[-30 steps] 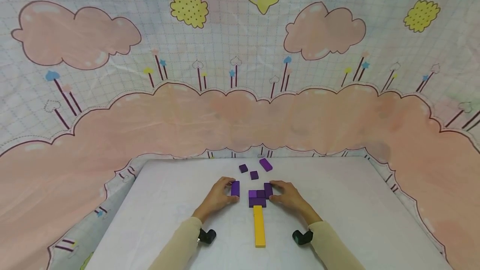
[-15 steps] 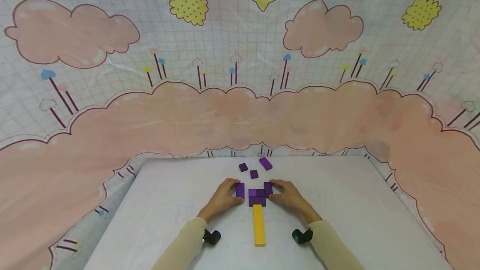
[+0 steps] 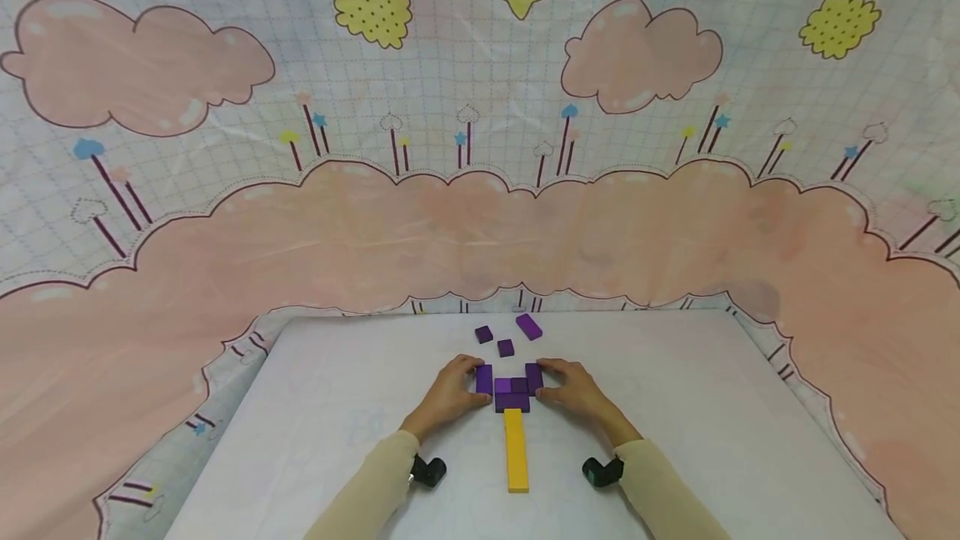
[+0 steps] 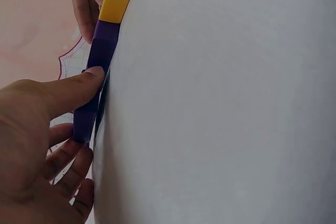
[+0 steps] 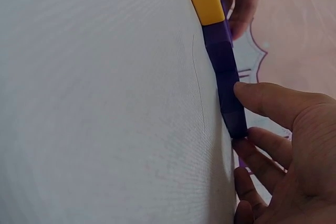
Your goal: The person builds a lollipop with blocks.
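Observation:
My left hand [image 3: 448,394] pinches a purple rectangular block [image 3: 483,379] between thumb and fingertips, standing lengthwise just left of a cluster of purple blocks [image 3: 512,402]. On the cluster's right side, my right hand [image 3: 576,390] holds another purple block [image 3: 533,378] by its two ends, and that block sits against the cluster. A long yellow strip [image 3: 517,450] of blocks runs from the cluster's near edge toward me. In the left wrist view, the thumb [image 4: 84,85] presses the near end of the left block; the right wrist view shows the right thumb [image 5: 262,95] on its block.
Beyond the cluster lie two small dark purple cubes [image 3: 483,334] and a brighter purple block [image 3: 528,327], turned at an angle. Everything rests on a white table [image 3: 360,357], with a patterned cloth [image 3: 480,232] hanging behind its far edge.
My left hand has brought its purple block rightward, narrowing the gap to the cluster. The right hand and its block have stayed in place, and the head view has shifted slightly.

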Demonstrator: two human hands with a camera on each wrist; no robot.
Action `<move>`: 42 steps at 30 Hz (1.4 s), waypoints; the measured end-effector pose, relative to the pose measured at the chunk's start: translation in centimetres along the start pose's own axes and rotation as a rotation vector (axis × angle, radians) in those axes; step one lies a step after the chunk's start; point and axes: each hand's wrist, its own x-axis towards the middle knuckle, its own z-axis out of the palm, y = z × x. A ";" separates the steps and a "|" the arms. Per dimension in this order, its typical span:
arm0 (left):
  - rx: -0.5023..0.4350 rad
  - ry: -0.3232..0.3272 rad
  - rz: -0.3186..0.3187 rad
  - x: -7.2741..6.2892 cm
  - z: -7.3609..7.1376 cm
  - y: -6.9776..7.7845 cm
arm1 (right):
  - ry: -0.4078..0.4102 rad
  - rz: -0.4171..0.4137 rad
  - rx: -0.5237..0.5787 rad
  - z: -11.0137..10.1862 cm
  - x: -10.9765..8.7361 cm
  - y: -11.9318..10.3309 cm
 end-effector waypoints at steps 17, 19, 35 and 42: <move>0.056 0.011 0.006 0.3 0.6 -0.4 | -0.004 0.000 0.002 -0.2 0.2 -0.1; 0.042 0.003 0.011 0.4 0.5 -0.4 | 0.000 -0.009 0.005 -0.2 0.2 -0.1; -0.052 -0.055 0.025 0.1 -0.6 -1.2 | -0.001 -0.007 0.008 -0.2 0.4 0.0; -0.035 -0.072 0.005 0.1 -0.5 -1.3 | -0.007 -0.009 0.019 -0.2 0.3 0.0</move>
